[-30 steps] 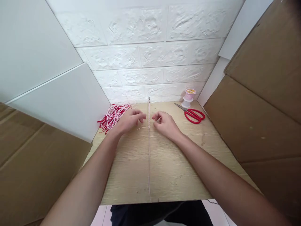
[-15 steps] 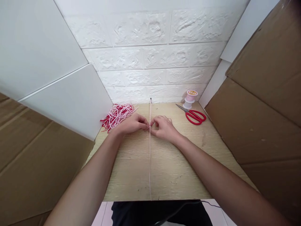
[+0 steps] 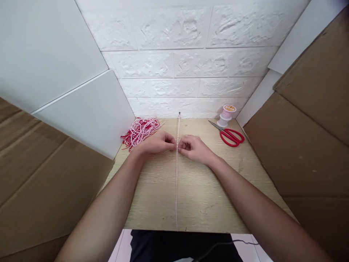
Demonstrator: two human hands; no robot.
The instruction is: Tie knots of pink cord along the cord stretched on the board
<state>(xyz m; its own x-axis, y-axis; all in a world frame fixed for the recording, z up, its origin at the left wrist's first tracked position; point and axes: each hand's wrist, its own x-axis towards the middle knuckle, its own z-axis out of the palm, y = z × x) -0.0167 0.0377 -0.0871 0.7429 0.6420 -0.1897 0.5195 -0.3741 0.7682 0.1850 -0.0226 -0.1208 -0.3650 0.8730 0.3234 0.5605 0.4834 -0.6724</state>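
A thin pink cord [image 3: 177, 182] runs taut down the middle of the wooden table [image 3: 207, 196], from a pin at the back wall to the front edge. Its far part [image 3: 178, 125] looks knotted or braided. My left hand [image 3: 156, 143] and my right hand [image 3: 195, 148] meet at the cord, fingertips pinched together on it from either side. The thread ends inside the pinches are too fine to make out.
A heap of red and pink cords [image 3: 140, 131] lies at the back left. Red scissors [image 3: 230, 135] and a pink thread spool [image 3: 227, 114] sit at the back right. Cardboard walls [image 3: 305, 120] and white panels [image 3: 81, 109] enclose the table.
Both hands have come together onto the cord; a second ago they were apart with loose threads between them. The view has shifted slightly.
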